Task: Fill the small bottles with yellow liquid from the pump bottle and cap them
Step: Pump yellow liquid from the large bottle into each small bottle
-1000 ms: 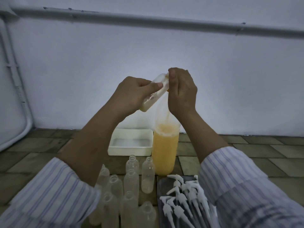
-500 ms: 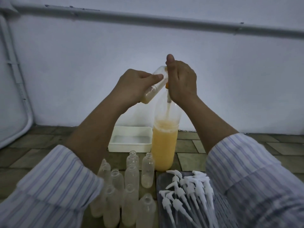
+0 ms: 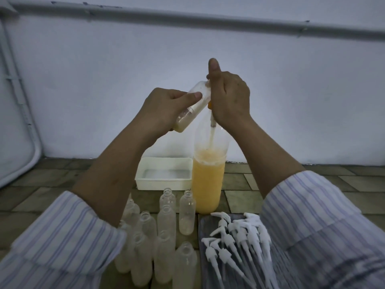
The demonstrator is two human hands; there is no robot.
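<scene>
My left hand [image 3: 164, 110] grips a small clear bottle [image 3: 190, 109], tilted with its mouth up against the pump spout; a little pale yellow liquid sits in its lower end. My right hand [image 3: 229, 99] is curled round the pump head of the tall pump bottle [image 3: 208, 178], thumb pointing straight up. The pump stem shows below the hand. The pump bottle stands on the floor, about half full of yellow liquid. Several small clear bottles [image 3: 166, 222] stand upright in front of it, uncapped. White pump caps [image 3: 237, 236] lie in a pile at the lower right.
A white rectangular tray [image 3: 164, 181] sits behind the small bottles, left of the pump bottle. The pump caps rest on a dark tray [image 3: 203, 228]. A white wall with a pipe [image 3: 187, 19] rises behind, and the floor is tiled.
My right hand has risen with the pump head, and the thumb now sticks up higher. The left hand keeps the small bottle at the spout.
</scene>
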